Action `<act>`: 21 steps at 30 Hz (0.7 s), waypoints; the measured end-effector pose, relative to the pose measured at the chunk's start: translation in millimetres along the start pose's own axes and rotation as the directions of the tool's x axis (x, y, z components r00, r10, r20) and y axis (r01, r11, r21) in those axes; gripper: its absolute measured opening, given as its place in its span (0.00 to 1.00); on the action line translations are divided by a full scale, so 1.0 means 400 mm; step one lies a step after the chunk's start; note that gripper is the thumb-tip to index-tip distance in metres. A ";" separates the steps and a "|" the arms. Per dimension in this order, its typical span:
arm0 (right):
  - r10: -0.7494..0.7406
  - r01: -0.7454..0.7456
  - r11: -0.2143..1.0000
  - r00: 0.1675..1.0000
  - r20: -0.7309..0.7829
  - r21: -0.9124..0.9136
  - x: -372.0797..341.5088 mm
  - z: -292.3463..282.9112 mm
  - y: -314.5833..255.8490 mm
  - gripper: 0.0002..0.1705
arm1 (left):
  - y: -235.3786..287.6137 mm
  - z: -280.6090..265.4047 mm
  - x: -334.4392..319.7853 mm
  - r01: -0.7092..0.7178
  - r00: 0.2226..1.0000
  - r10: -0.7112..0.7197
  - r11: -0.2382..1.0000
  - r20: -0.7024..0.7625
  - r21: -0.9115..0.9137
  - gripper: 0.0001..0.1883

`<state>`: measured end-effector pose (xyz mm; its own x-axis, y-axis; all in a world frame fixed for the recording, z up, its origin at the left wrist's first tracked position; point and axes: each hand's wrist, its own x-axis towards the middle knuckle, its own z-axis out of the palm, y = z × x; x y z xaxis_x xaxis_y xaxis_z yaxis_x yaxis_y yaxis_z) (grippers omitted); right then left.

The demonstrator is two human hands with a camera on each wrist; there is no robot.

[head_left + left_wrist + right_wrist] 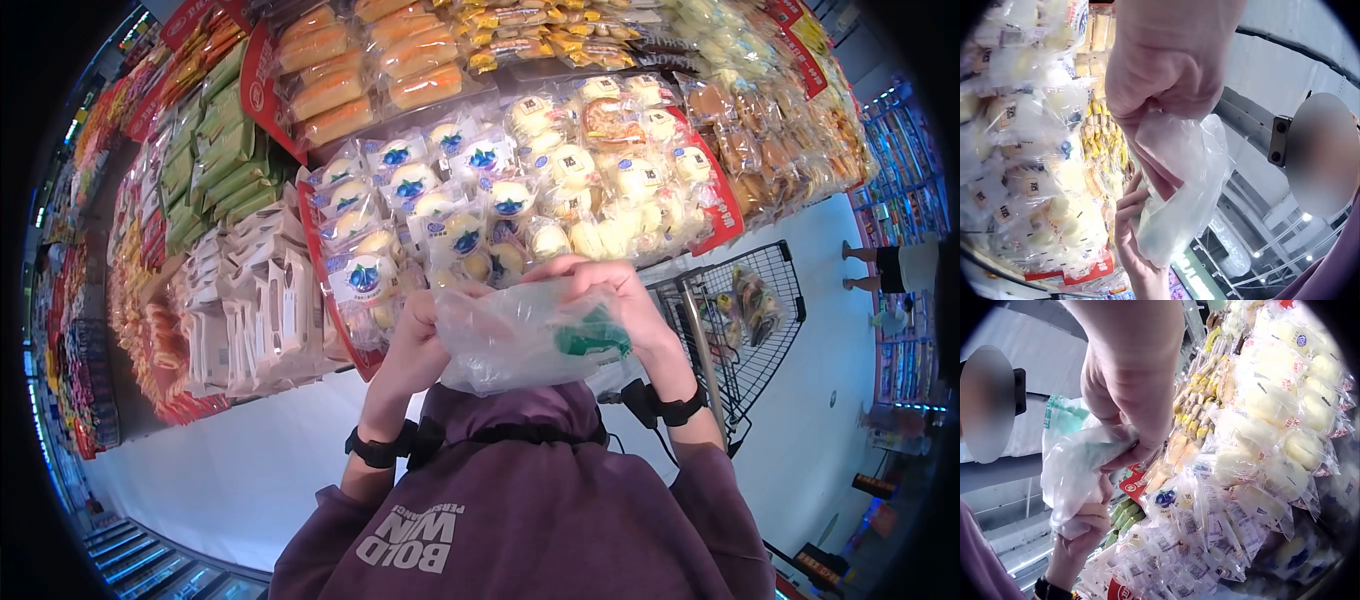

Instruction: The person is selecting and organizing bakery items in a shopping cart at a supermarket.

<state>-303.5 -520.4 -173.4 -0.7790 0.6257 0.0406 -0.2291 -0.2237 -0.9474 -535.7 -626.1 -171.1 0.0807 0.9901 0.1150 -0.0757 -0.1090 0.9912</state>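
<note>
A thin, translucent plastic bag point(495, 345) with green print spans the space between both hands, in front of the chest. My left hand point(422, 328) grips its left side; the bag covers part of the fingers in the left wrist view. At the other side my right hand point(615, 295) pinches the bag near its upper edge, fingers bent over the film, close to the green print point(595, 335). In the right wrist view the bag point(1072, 469) hangs crumpled beneath the right hand point(1132, 394). Just beyond the hands lie wrapped buns with blueberry labels point(465, 240).
Red-edged display bins hold wrapped pale buns point(640, 180), long orange-topped breads point(425, 85) and green packets point(230, 150). A wire shopping cart point(790, 290) with a few packages stands at the right. Farther right, another person point(890, 268) is in the aisle.
</note>
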 end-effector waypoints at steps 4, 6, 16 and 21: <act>0.189 -0.124 0.853 0.979 -0.079 0.507 -0.002 0.026 -0.052 0.36 | 0.017 0.009 0.012 -0.211 0.977 0.206 0.945 0.045 0.249 0.11; 0.185 -0.133 0.885 0.980 -0.073 0.446 -0.008 0.036 -0.051 0.45 | 0.021 0.028 0.013 -0.223 0.973 0.231 0.918 0.015 0.328 0.11; 0.258 -0.281 0.930 0.958 -0.123 -0.237 -0.008 0.036 -0.096 0.23 | 0.015 0.031 0.007 -0.200 0.978 0.208 0.937 0.003 0.287 0.09; 0.246 -0.277 0.923 0.959 -0.143 -0.268 -0.003 0.042 -0.101 0.17 | 0.012 0.032 0.004 -0.190 0.981 0.193 0.936 0.020 0.296 0.10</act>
<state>-302.9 -524.6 -129.9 -0.7197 0.6516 -0.2397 0.1609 -0.1793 -0.9706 -523.3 -626.3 -165.2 0.0844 0.9486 0.3050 0.2082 -0.3161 0.9256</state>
